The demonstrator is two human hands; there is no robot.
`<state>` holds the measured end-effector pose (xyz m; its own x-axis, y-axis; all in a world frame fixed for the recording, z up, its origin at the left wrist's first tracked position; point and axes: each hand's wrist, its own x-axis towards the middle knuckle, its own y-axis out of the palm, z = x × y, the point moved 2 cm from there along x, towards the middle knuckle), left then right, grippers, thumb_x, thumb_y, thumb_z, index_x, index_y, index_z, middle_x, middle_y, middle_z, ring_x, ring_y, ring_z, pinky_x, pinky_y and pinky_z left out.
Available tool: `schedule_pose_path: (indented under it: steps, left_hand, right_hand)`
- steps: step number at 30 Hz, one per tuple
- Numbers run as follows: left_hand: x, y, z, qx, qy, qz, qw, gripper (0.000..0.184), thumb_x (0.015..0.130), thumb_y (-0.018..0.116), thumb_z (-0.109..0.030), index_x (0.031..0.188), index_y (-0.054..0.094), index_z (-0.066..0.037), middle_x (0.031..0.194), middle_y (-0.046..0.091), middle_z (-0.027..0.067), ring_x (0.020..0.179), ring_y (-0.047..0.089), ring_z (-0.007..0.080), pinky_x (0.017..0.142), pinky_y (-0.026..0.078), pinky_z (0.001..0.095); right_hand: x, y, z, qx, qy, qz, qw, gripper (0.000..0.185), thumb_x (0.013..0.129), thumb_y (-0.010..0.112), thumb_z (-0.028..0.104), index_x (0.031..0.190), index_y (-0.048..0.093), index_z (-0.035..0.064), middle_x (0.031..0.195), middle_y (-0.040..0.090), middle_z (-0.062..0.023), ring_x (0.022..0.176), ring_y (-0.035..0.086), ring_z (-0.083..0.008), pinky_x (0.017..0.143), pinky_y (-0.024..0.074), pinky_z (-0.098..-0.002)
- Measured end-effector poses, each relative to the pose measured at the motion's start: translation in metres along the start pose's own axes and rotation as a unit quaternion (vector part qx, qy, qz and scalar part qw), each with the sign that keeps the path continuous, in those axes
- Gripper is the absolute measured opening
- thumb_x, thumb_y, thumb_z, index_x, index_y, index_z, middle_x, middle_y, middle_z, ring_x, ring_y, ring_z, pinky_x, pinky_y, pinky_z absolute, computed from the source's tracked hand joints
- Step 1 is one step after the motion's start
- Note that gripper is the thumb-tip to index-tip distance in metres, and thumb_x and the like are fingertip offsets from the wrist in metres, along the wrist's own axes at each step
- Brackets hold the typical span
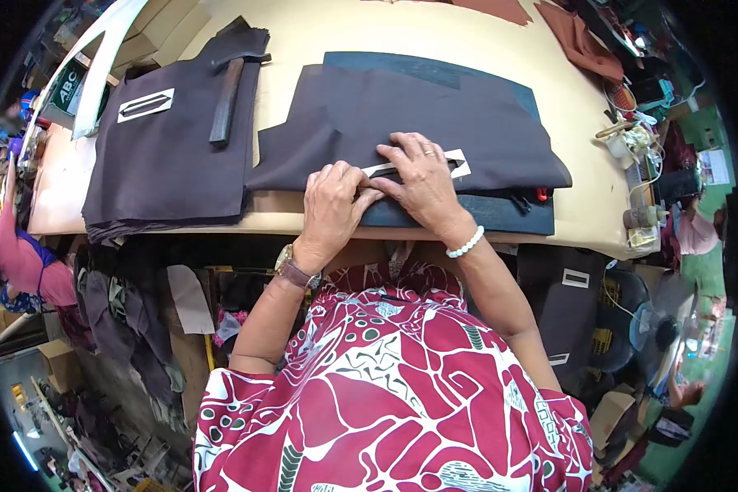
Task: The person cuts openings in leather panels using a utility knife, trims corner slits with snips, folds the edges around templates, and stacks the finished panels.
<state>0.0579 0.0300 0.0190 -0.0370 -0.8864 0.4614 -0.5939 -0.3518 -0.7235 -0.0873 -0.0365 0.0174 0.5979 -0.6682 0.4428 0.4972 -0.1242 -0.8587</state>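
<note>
A dark brown fabric piece point(435, 111) lies over a dark board point(500, 215) on the table in front of me. A white strip with a slot point(461, 164) sits on the fabric near its front edge. My left hand point(334, 201) has its fingers curled and pinched at that edge, left of the strip. My right hand point(422, 180) lies over the strip, fingers spread on it and on the fabric, thumb close to the left fingertips. The hands hide the strip's middle and left part.
A stack of dark fabric pieces point(172, 164) lies at the left, with a slotted white strip point(146, 105) and a hammer point(228, 102) on top. Small black-and-red tools point(526, 199) rest near the board's right end. Another person point(37, 266) is at far left.
</note>
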Motion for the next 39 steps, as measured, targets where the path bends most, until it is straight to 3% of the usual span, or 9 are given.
schedule_pose_path:
  steps: [8, 11, 15, 21, 24, 27, 29, 33, 39]
  left_hand:
    - [-0.005, 0.003, -0.001, 0.030, 0.013, -0.034, 0.999, 0.031, 0.073, 0.072, -0.026, 0.088, 0.057, -0.004, 0.080, 0.055, 0.0068, 0.077, 0.053, 0.0242, 0.069, 0.039, 0.0361]
    - [-0.006, 0.003, -0.001, 0.032, 0.023, -0.049, 0.998, 0.031, 0.073, 0.072, -0.025, 0.090, 0.057, -0.004, 0.080, 0.055, 0.0077, 0.077, 0.053, 0.0242, 0.069, 0.039, 0.0357]
    - [-0.008, 0.003, -0.003, 0.038, 0.022, -0.050, 0.998, 0.033, 0.073, 0.073, -0.024, 0.092, 0.058, -0.003, 0.081, 0.055, 0.0084, 0.076, 0.053, 0.0242, 0.070, 0.040, 0.0354]
    - [-0.007, 0.003, -0.004, 0.036, 0.008, -0.046, 0.998, 0.036, 0.073, 0.073, -0.025, 0.098, 0.059, -0.003, 0.081, 0.056, 0.0081, 0.076, 0.053, 0.0238, 0.070, 0.039, 0.0349]
    - [-0.007, -0.001, -0.005, 0.024, -0.026, -0.009, 0.999, 0.043, 0.073, 0.073, -0.025, 0.106, 0.058, -0.002, 0.091, 0.058, 0.0110, 0.086, 0.055, 0.0259, 0.077, 0.041, 0.0369]
    - [-0.006, -0.007, -0.002, 0.089, 0.001, -0.098, 0.991, 0.052, 0.074, 0.072, -0.027, 0.115, 0.054, -0.002, 0.108, 0.056, 0.0162, 0.102, 0.052, 0.0306, 0.088, 0.040, 0.0405]
    - [-0.007, -0.016, 0.006, 0.131, -0.049, -0.109, 0.984, 0.064, 0.075, 0.072, -0.029, 0.125, 0.046, 0.000, 0.125, 0.047, 0.0203, 0.118, 0.043, 0.0335, 0.100, 0.033, 0.0429]
    - [-0.018, -0.030, 0.029, 0.128, -0.159, -0.200, 0.958, 0.069, 0.076, 0.072, -0.029, 0.130, 0.040, 0.002, 0.129, 0.044, 0.0235, 0.121, 0.040, 0.0368, 0.100, 0.033, 0.0450]
    - [-0.036, -0.040, 0.039, 0.039, -0.266, -0.202, 0.942, 0.068, 0.080, 0.070, -0.026, 0.131, 0.037, 0.006, 0.125, 0.048, 0.0255, 0.117, 0.046, 0.0357, 0.100, 0.035, 0.0422]
  right_hand:
    - [0.007, -0.020, -0.015, 0.057, 0.015, 0.065, 0.996, 0.059, 0.066, 0.075, 0.037, 0.114, 0.058, 0.0061, 0.120, 0.052, -0.0143, 0.114, 0.048, -0.0307, 0.096, 0.0372, -0.0414]
    - [0.002, -0.036, -0.033, 0.138, 0.095, 0.033, 0.985, 0.060, 0.067, 0.076, 0.037, 0.114, 0.058, 0.0045, 0.119, 0.053, -0.0165, 0.111, 0.051, -0.0324, 0.094, 0.0411, -0.0405]
    - [-0.020, -0.065, -0.056, 0.135, 0.162, -0.060, 0.976, 0.042, 0.077, 0.070, 0.025, 0.107, 0.060, -0.0023, 0.112, 0.057, -0.0179, 0.104, 0.056, -0.0316, 0.090, 0.0442, -0.0375]
    - [-0.045, -0.085, -0.067, 0.024, 0.198, -0.114, 0.973, 0.034, 0.078, 0.068, 0.021, 0.103, 0.062, -0.0006, 0.112, 0.057, -0.0181, 0.105, 0.054, -0.0328, 0.091, 0.0419, -0.0394]
    - [-0.050, -0.097, -0.091, -0.070, 0.204, -0.142, 0.966, 0.038, 0.078, 0.068, 0.023, 0.106, 0.060, -0.0001, 0.112, 0.056, -0.0200, 0.106, 0.052, -0.0345, 0.091, 0.0409, -0.0415]
    - [-0.060, -0.111, -0.120, -0.123, 0.263, -0.122, 0.949, 0.047, 0.082, 0.064, 0.031, 0.112, 0.056, -0.0027, 0.115, 0.055, -0.0212, 0.109, 0.051, -0.0361, 0.095, 0.0391, -0.0414]
    - [-0.069, -0.118, -0.133, -0.117, 0.295, -0.115, 0.941, 0.050, 0.082, 0.064, 0.034, 0.113, 0.055, -0.0045, 0.115, 0.055, -0.0219, 0.110, 0.050, -0.0360, 0.096, 0.0390, -0.0408]
    - [-0.086, -0.128, -0.142, -0.052, 0.351, -0.102, 0.929, 0.055, 0.083, 0.064, 0.034, 0.118, 0.051, -0.0071, 0.117, 0.055, -0.0235, 0.110, 0.052, -0.0339, 0.097, 0.0392, -0.0392]
    - [-0.095, -0.135, -0.143, 0.080, 0.389, -0.117, 0.910, 0.051, 0.084, 0.064, 0.023, 0.122, 0.049, -0.0066, 0.118, 0.056, -0.0239, 0.111, 0.054, -0.0279, 0.094, 0.0412, -0.0353]
